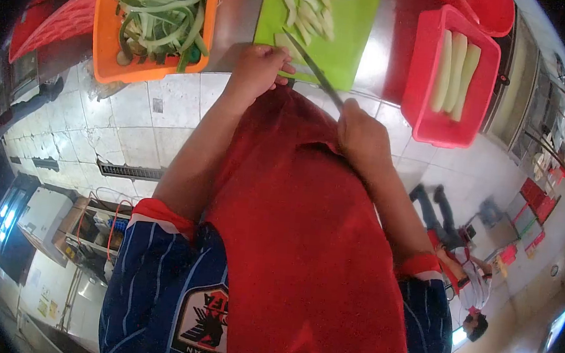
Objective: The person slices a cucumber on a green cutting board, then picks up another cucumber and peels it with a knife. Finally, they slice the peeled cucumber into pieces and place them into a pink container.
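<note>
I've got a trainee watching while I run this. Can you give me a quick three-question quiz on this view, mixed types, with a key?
1. What is the right hand holding?
2. True or false: the orange tub is empty.
3. How many long pale vegetable pieces show in the pink basin? A) two B) three C) five

Key:
1. A knife, its blade pointing out over the green cutting board.
2. False; it holds a heap of green vegetable peelings.
3. B, three, lying side by side.
</note>
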Demonstrator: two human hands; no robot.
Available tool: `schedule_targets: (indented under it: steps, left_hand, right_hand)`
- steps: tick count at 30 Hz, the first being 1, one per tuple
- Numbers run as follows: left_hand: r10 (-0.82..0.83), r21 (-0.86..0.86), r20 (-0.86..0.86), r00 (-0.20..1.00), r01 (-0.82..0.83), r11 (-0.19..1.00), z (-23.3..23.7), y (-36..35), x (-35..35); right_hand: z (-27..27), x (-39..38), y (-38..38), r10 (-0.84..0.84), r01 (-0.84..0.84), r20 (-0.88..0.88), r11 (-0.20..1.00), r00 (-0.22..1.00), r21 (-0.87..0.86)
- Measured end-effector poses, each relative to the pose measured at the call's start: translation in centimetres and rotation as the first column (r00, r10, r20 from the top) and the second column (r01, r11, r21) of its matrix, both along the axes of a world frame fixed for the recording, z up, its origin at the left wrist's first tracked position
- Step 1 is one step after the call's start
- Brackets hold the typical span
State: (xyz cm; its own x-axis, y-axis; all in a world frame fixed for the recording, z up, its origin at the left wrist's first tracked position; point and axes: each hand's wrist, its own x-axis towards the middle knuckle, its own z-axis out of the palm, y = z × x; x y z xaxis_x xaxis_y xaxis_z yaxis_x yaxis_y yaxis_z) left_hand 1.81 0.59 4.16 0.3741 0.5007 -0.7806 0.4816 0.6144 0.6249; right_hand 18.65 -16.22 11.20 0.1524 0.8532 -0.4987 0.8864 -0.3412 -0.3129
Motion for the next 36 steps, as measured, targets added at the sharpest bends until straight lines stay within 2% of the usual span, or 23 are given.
schedule_targets:
  steps: [9,12,18,20,22,26,31,36]
  left_hand:
    - [-0.028,0.036,-0.025,0.999,0.029,0.999,-0.1,0.0,0.2]
    - [-0.031,0.037,-0.015,0.999,0.032,0.999,-0.2,0.1,0.2]
    - [-0.022,0.044,-0.054,0.998,0.025,0.999,0.6,0.4,0.2]
    - [-0.086,0.073,-0.031,0.996,0.088,0.993,0.4,0.5,0.1]
    - [-0.089,0.079,-0.022,0.996,0.091,0.993,0.3,0.6,0.1]
    - [-0.103,0.082,-0.033,0.994,0.106,0.991,0.2,0.7,0.4]
    - [-0.085,0.11,-0.005,0.996,0.085,0.99,-0.2,0.5,0.4]
    - [-0.114,0.138,-0.022,0.993,0.116,0.984,-0.6,0.4,0.5]
  right_hand:
    - [-1.7,-0.7,1.2,-0.037,0.03,-0.029,0.978,0.999,-0.207]
    - [-3.2,-0.9,1.8,-0.036,0.035,0.001,0.985,0.999,-0.169]
    - [-1.9,1.2,2.3,-0.048,0.049,0.013,0.99,0.999,-0.132]
    - [-2.0,1.7,1.7,-0.034,0.036,0.019,0.995,0.999,-0.093]
    - [-2.0,1.9,1.6,0.012,-0.012,-0.002,0.998,1.0,0.063]
    - [-1.7,1.4,2.5,0.04,-0.04,0.003,0.998,0.999,0.048]
    - [-1.2,0.7,3.0,0.026,-0.026,0.005,0.996,1.0,-0.083]
    - [-1.3,0.4,2.9,0.011,-0.015,-0.036,0.994,0.999,-0.109]
